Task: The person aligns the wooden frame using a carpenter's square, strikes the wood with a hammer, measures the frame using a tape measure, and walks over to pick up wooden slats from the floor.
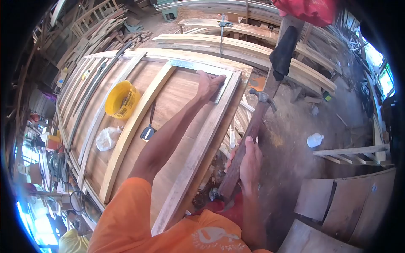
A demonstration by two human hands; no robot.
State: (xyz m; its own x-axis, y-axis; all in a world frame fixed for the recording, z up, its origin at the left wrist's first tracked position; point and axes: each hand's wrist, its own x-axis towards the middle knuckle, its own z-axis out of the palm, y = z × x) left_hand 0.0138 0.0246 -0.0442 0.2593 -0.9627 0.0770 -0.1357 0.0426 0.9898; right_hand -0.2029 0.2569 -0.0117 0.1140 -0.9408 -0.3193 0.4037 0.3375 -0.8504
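Observation:
My left hand [209,85] reaches to the far right corner of a wooden frame [194,156] and grips a metal carpenter's square [185,64] there. The square's long arm lies along the far rail, and its short arm points back toward me beside the right rail. My right hand [249,162] is closed round the dark wooden handle of a claw hammer [255,120], its metal head up, to the right of the frame. Between the slats, on the plywood panel [181,126], are a yellow bucket [122,100], a clear plastic bag [108,138] and a tape measure [147,133].
Long planks [249,46] lie stacked beyond the frame. A dark cloth [282,52] hangs on a post at the upper right. On the dusty floor at right sit a plastic bottle [315,140] and a slatted wooden piece [352,151]. Plywood boards [350,202] stand nearer.

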